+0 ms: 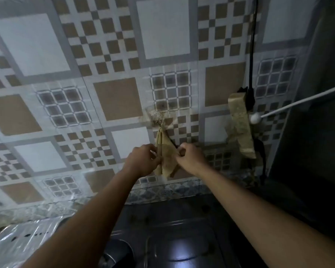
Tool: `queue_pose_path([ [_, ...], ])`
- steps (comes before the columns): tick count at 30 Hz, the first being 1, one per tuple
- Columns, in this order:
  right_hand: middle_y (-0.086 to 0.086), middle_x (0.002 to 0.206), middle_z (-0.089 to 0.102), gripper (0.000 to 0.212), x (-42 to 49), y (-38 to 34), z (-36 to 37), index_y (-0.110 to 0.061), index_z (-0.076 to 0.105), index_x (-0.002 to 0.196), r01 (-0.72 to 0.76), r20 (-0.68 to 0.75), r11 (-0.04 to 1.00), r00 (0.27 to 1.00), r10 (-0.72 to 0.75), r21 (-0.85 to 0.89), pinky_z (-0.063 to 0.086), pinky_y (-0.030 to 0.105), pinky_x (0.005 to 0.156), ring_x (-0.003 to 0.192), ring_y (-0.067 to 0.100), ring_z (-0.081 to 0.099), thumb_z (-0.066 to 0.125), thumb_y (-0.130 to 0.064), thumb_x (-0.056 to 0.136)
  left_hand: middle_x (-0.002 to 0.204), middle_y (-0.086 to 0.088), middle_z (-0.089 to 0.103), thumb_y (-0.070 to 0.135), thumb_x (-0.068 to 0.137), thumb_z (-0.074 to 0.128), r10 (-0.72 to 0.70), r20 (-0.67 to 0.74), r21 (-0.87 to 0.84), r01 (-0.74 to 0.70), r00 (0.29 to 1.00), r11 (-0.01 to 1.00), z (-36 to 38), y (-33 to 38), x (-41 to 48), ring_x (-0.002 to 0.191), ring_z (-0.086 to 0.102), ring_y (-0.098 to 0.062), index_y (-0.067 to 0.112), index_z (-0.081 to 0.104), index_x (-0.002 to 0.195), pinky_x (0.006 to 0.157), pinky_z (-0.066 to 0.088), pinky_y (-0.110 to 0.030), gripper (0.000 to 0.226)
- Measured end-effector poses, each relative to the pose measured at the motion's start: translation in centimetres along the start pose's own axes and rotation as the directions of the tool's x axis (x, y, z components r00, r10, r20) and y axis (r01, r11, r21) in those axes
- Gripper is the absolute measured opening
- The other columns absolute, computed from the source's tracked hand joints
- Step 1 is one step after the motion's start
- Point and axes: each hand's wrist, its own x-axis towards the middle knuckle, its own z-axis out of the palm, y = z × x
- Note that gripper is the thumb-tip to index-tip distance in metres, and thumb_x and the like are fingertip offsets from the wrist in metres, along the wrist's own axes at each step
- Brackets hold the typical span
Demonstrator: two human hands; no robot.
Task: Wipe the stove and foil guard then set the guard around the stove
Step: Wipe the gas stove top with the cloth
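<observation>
Hanging down from a wall hook [159,123], the cloth [167,155] sits between left hand [143,161] and right hand [190,159], both pinching it.

left of the hanging cloth [166,157] the tiled wall [46,113] is flat and a hand can pass along it freely. right of the cloth the way is narrow: a taped power strip [240,124] sticks out, a black cable [252,45] hangs down to it, and a white cord [298,102] crosses from the dark side panel [321,132]. the shiny foil guard [17,240] fills the lower left corner.
</observation>
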Motion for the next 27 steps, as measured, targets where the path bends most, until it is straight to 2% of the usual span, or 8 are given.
queue_pose_path([
  [3, 0.001, 0.093, 0.062, 0.022, 0.3, 0.0, 0.0, -0.017, 0.060, 0.099, -0.142, 0.030, 0.965, 0.990, 0.139, 0.223, 0.048, 0.031, 0.066, 0.083, 0.017, 0.060, 0.063, -0.037, 0.091, 0.086, 0.003, 0.068, 0.042, 0.082, 0.060, 0.030, -0.150, -0.048, -0.038, 0.988, 0.998, 0.3, -0.1, -0.2, 0.079, 0.065, -0.016, 0.025, 0.061, 0.085, 0.072, 0.058, -0.041, 0.018],
  [6, 0.014, 0.100, 0.066, 0.028, 0.0, -1.0, -1.2, -0.013, 0.064, 0.097, -0.319, 0.154, 0.785, 0.947, 0.281, 0.531, 0.051, 0.040, 0.079, 0.093, 0.031, 0.063, 0.064, -0.035, 0.079, 0.084, -0.001, 0.057, 0.042, 0.080, 0.053, 0.056, -0.342, -0.090, -0.092, 0.938, 0.992, -0.3, 0.0, -1.1, 0.072, 0.057, -0.020, 0.023, 0.047, 0.082, 0.062, 0.054, -0.041, 0.019],
  [8, 0.016, 0.098, 0.066, 0.026, -0.2, -1.6, -2.4, -0.013, 0.063, 0.088, -0.324, 0.175, 0.705, 0.945, 0.277, 0.630, 0.052, 0.041, 0.077, 0.090, 0.033, 0.063, 0.065, -0.029, 0.069, 0.075, -0.004, 0.057, 0.036, 0.086, 0.051, 0.072, -0.412, -0.123, -0.134, 0.908, 0.983, -1.2, 0.2, -1.9, 0.065, 0.056, -0.023, 0.020, 0.043, 0.083, 0.054, 0.051, -0.042, 0.018],
  [12, 0.006, 0.078, 0.058, 0.021, -1.3, -2.7, -4.4, -0.018, 0.049, 0.075, -0.191, 0.132, 0.728, 0.982, 0.138, 0.659, 0.046, 0.032, 0.065, 0.077, 0.023, 0.056, 0.068, -0.014, 0.084, 0.067, -0.008, 0.054, 0.026, 0.090, 0.052, 0.097, -0.387, -0.203, -0.187, 0.917, 0.961, -3.4, 0.8, -3.6, 0.056, 0.050, -0.022, 0.016, 0.041, 0.083, 0.049, 0.044, -0.040, 0.017],
  [19, 0.011, 0.111, 0.071, 0.031, -7.1, -2.1, -8.7, -0.013, 0.069, 0.106, -0.224, 0.332, 0.769, 0.943, 0.017, 0.599, 0.054, 0.045, 0.099, 0.109, 0.028, 0.067, 0.082, -0.009, 0.079, 0.086, -0.006, 0.059, 0.024, 0.091, 0.060, 0.121, 0.029, -0.453, -0.095, 0.992, 0.887, -5.7, 2.2, -8.8, 0.074, 0.056, -0.015, 0.014, 0.051, 0.080, 0.056, 0.044, -0.023, 0.017],
  [23, 0.011, 0.111, 0.072, 0.030, -11.7, -0.6, -11.7, -0.009, 0.072, 0.110, -0.264, 0.439, 0.798, 0.898, -0.001, 0.542, 0.054, 0.042, 0.095, 0.103, 0.024, 0.068, 0.078, -0.004, 0.082, 0.087, -0.006, 0.062, 0.023, 0.089, 0.066, 0.127, 0.216, -0.523, 0.005, 0.968, 0.852, -6.0, 3.1, -12.0, 0.069, 0.058, -0.013, 0.013, 0.056, 0.091, 0.058, 0.049, -0.025, 0.014],
  [25, 0.008, 0.120, 0.067, 0.036, -13.8, -0.4, -13.1, -0.017, 0.070, 0.109, -0.122, 0.347, 0.914, 0.937, -0.022, 0.386, 0.057, 0.037, 0.091, 0.109, 0.021, 0.065, 0.080, -0.002, 0.079, 0.101, -0.008, 0.066, 0.018, 0.085, 0.070, 0.097, 0.339, -0.487, 0.086, 0.936, 0.869, -6.1, 4.2, -13.3, 0.082, 0.063, -0.018, 0.018, 0.057, 0.108, 0.067, 0.052, -0.030, 0.026],
  [27, 0.004, 0.119, 0.062, 0.047, -15.5, -0.8, -13.9, -0.027, 0.064, 0.115, -0.013, 0.233, 0.984, 0.972, -0.029, 0.177, 0.057, 0.028, 0.074, 0.100, 0.016, 0.063, 0.083, -0.006, 0.077, 0.110, -0.004, 0.066, 0.018, 0.083, 0.073, 0.080, 0.429, -0.319, 0.068, 0.900, 0.945, -6.4, 5.9, -14.0, 0.095, 0.064, -0.018, 0.024, 0.058, 0.120, 0.080, 0.053, -0.033, 0.040],
])
